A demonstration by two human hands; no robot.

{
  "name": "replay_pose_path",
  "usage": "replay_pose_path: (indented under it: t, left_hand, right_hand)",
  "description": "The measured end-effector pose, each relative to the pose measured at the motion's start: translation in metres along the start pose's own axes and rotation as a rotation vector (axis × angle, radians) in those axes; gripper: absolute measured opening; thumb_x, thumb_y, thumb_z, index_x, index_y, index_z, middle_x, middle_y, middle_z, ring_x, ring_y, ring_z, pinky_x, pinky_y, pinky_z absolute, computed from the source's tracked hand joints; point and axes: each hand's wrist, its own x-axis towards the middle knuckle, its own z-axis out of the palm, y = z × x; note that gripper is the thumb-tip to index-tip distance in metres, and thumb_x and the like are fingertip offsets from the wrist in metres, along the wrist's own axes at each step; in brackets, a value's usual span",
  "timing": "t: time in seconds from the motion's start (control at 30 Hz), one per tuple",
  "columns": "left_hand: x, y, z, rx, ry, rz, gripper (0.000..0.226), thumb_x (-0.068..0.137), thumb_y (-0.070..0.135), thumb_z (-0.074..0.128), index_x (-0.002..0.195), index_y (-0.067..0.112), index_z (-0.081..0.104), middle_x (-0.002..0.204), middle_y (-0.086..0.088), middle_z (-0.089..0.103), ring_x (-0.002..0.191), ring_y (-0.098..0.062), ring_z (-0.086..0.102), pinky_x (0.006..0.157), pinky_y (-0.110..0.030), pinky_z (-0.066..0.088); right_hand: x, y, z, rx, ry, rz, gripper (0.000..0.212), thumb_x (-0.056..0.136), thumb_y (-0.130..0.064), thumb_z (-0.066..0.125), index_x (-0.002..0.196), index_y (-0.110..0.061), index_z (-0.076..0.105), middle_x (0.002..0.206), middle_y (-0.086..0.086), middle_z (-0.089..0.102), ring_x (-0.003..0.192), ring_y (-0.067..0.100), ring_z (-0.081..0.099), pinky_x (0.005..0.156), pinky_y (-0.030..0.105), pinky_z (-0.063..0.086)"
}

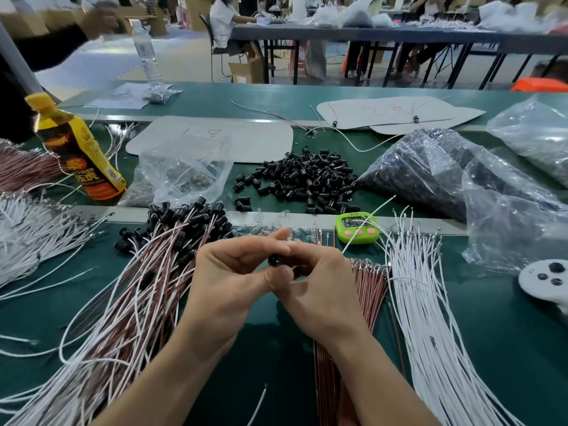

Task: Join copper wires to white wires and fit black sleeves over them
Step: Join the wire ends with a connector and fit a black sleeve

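My left hand (229, 278) and my right hand (319, 290) meet over the middle of the green table, fingertips together. Between them they pinch one black sleeve (273, 260), its round end facing me. A white wire (368, 221) runs up and right from my right hand. To the left lies a heap of finished wires with black sleeves (172, 241). Bare copper wires (367, 290) lie under my right hand, with white wires (430, 302) beside them on the right. Loose black sleeves (304, 179) are piled behind.
A yellow drink bottle (76, 149) stands at the left. A green timer (358, 227) sits behind my hands. Plastic bags of black parts (445, 173) fill the right side. A white controller (545, 279) lies at the right edge. Other people work at tables behind.
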Motion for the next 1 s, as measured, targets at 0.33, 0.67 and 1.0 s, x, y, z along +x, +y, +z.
replay_pose_path:
  t: [0.33, 0.67, 1.0]
  left_hand:
    - [0.0, 0.0022, 0.001, 0.157, 0.036, 0.038, 0.034, 0.053, 0.012, 0.086, 0.082, 0.029, 0.084, 0.094, -0.004, 0.08, 0.113, -0.017, 0.071, 0.09, -0.022, 0.055]
    - [0.0006, 0.0007, 0.0005, 0.1, 0.055, -0.007, 0.035, 0.056, -0.004, 0.084, 0.079, 0.023, 0.083, 0.098, -0.009, 0.08, 0.11, -0.019, 0.073, 0.085, -0.024, 0.058]
    - [0.0028, -0.0015, -0.0045, 0.154, 0.104, 0.042, 0.031, 0.054, 0.008, 0.089, 0.08, 0.026, 0.084, 0.092, -0.005, 0.08, 0.117, -0.017, 0.069, 0.093, -0.023, 0.055]
  right_hand:
    - [-0.0022, 0.0041, 0.0029, -0.013, 0.048, -0.073, 0.038, 0.078, -0.008, 0.069, 0.104, -0.034, 0.079, 0.086, -0.024, 0.077, 0.084, -0.003, 0.073, 0.071, 0.019, 0.057]
    - [-0.0028, 0.0036, 0.004, -0.009, 0.088, -0.111, 0.039, 0.078, -0.009, 0.072, 0.11, -0.031, 0.081, 0.097, -0.024, 0.078, 0.09, -0.01, 0.071, 0.076, 0.009, 0.052]
    - [-0.0017, 0.0045, 0.0051, 0.079, 0.11, -0.046, 0.015, 0.081, -0.022, 0.077, 0.093, -0.028, 0.082, 0.07, -0.024, 0.071, 0.065, -0.006, 0.062, 0.061, 0.012, 0.045]
